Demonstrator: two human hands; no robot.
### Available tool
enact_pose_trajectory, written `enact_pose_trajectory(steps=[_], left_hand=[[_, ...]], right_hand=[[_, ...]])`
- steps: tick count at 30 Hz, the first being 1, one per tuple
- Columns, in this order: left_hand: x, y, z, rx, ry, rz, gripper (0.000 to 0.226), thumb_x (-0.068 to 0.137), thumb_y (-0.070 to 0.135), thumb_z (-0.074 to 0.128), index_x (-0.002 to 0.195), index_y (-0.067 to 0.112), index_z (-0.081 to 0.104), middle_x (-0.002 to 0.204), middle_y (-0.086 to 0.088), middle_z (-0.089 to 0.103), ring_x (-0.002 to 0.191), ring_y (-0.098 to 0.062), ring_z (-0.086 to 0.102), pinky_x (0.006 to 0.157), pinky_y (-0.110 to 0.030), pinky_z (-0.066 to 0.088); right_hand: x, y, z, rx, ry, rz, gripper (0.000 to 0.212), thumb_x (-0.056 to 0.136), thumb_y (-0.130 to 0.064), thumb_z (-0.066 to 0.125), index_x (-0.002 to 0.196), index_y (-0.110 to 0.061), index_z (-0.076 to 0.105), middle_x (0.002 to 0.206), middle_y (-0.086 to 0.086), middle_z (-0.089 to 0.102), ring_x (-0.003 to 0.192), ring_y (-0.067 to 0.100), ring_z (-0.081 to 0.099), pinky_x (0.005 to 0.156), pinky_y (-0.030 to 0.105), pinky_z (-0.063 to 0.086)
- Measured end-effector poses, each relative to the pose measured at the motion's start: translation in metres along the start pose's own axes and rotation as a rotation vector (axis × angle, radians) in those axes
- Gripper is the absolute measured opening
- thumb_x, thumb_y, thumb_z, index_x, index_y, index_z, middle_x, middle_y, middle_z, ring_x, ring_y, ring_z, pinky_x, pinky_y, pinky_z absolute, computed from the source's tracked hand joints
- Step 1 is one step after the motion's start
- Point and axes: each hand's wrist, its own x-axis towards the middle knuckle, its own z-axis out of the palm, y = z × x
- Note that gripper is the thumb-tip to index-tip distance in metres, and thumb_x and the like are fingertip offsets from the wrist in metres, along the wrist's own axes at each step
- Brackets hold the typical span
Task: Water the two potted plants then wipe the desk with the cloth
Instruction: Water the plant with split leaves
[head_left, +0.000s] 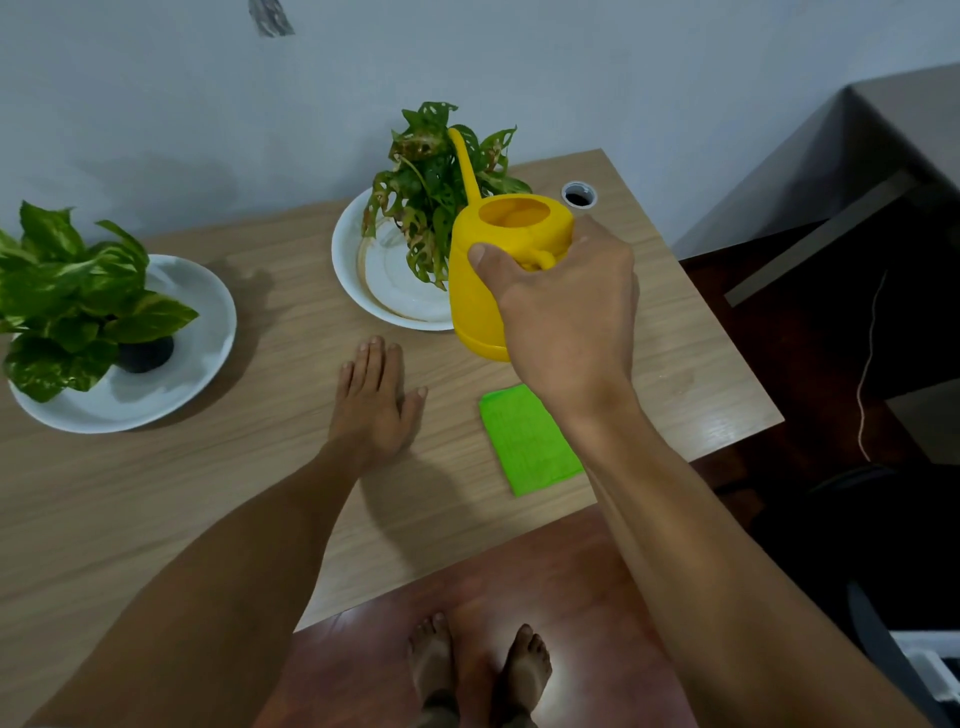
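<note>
My right hand (569, 306) grips the handle of a yellow watering can (485, 280), held just above the wooden desk (234, 467). Its long spout points up and back into the leaves of the far potted plant (434, 197), which stands on a white plate (384, 275). My left hand (374, 405) rests flat on the desk, fingers together, holding nothing. A second potted plant (72, 301) in a dark pot sits on another white plate (182, 374) at the left. A folded green cloth (524, 441) lies near the front edge, partly under my right forearm.
A round cable hole (579, 195) is in the desk's far right corner. The wall runs behind the desk. A grey cabinet (857, 171) and a hanging cable (865, 374) are to the right. My bare feet (480, 670) stand on a reddish floor.
</note>
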Motion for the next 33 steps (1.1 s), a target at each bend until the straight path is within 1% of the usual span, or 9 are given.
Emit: enact_pose_trajectory(steps=[2,5,11,15,19,21,23,29,33], left_hand=[[0.000,0.000,0.001,0.013,0.006,0.002,0.076,0.105,0.058,0.025,0.165,0.015,0.003,0.173,-0.011,-0.006,0.159,-0.024,-0.010,0.127,-0.042,-0.009],[-0.001,0.000,0.001,0.025,0.017,0.001,0.076,0.105,0.058,0.024,0.165,0.016,0.003,0.173,-0.010,-0.005,0.159,-0.023,-0.010,0.127,-0.042,-0.009],[-0.002,-0.001,0.002,0.026,0.021,0.010,0.075,0.105,0.058,0.023,0.165,0.015,0.005,0.173,-0.010,-0.005,0.159,-0.022,-0.011,0.127,-0.041,-0.010],[-0.002,-0.001,0.003,0.021,0.032,0.012,0.075,0.106,0.057,0.025,0.165,0.015,0.007,0.173,-0.010,-0.003,0.160,-0.022,-0.009,0.127,-0.041,-0.010],[-0.002,-0.002,0.004,0.025,0.048,0.021,0.075,0.106,0.057,0.026,0.165,0.014,0.009,0.173,-0.011,0.000,0.160,-0.023,-0.007,0.127,-0.042,-0.007],[-0.002,-0.003,0.004,0.029,0.045,0.024,0.075,0.106,0.057,0.026,0.165,0.014,0.009,0.173,-0.012,0.000,0.160,-0.023,-0.006,0.128,-0.043,-0.006],[-0.002,-0.002,0.004,0.023,0.049,0.024,0.075,0.106,0.057,0.026,0.165,0.014,0.009,0.173,-0.012,0.000,0.160,-0.024,-0.006,0.128,-0.043,-0.006],[-0.002,-0.002,0.006,0.022,0.078,0.028,0.075,0.106,0.057,0.027,0.164,0.013,0.012,0.173,-0.012,0.004,0.160,-0.025,-0.004,0.128,-0.045,-0.003],[-0.003,-0.003,0.007,0.018,0.084,0.027,0.075,0.106,0.057,0.028,0.164,0.013,0.011,0.173,-0.012,0.005,0.160,-0.025,-0.002,0.128,-0.044,-0.004]], right_hand=[[0.000,-0.002,0.002,0.001,-0.003,-0.002,0.046,0.076,-0.045,0.081,0.113,-0.020,0.071,0.097,-0.005,0.074,0.094,0.018,0.071,0.083,0.035,0.059],[0.001,-0.005,0.002,-0.009,-0.010,-0.009,0.049,0.075,-0.048,0.080,0.112,-0.019,0.071,0.098,-0.003,0.074,0.095,0.020,0.070,0.083,0.038,0.060],[-0.004,-0.010,0.000,-0.009,-0.044,-0.018,0.053,0.070,-0.052,0.078,0.115,-0.022,0.072,0.101,-0.007,0.076,0.101,0.020,0.071,0.087,0.040,0.061],[-0.007,-0.012,-0.007,-0.025,-0.064,-0.009,0.051,0.070,-0.052,0.079,0.111,-0.022,0.072,0.099,-0.006,0.075,0.098,0.020,0.071,0.085,0.041,0.061],[-0.010,-0.011,-0.021,-0.057,-0.079,-0.007,0.038,0.076,-0.045,0.084,0.105,-0.022,0.073,0.091,-0.008,0.074,0.090,0.016,0.070,0.080,0.038,0.060],[-0.012,-0.011,-0.028,-0.071,-0.074,-0.018,0.036,0.077,-0.044,0.084,0.103,-0.021,0.074,0.090,-0.008,0.074,0.091,0.017,0.069,0.081,0.039,0.059],[-0.013,-0.009,-0.032,-0.091,-0.060,-0.034,0.036,0.077,-0.046,0.083,0.100,-0.019,0.073,0.089,-0.003,0.072,0.092,0.022,0.068,0.080,0.040,0.058],[-0.011,-0.009,-0.039,-0.114,-0.049,-0.063,0.040,0.077,-0.048,0.083,0.093,-0.014,0.069,0.083,0.000,0.068,0.087,0.026,0.066,0.070,0.036,0.053],[-0.008,-0.013,-0.037,-0.125,-0.069,-0.079,0.035,0.079,-0.046,0.083,0.087,-0.017,0.064,0.073,-0.007,0.059,0.077,0.019,0.059,0.058,0.024,0.038]])
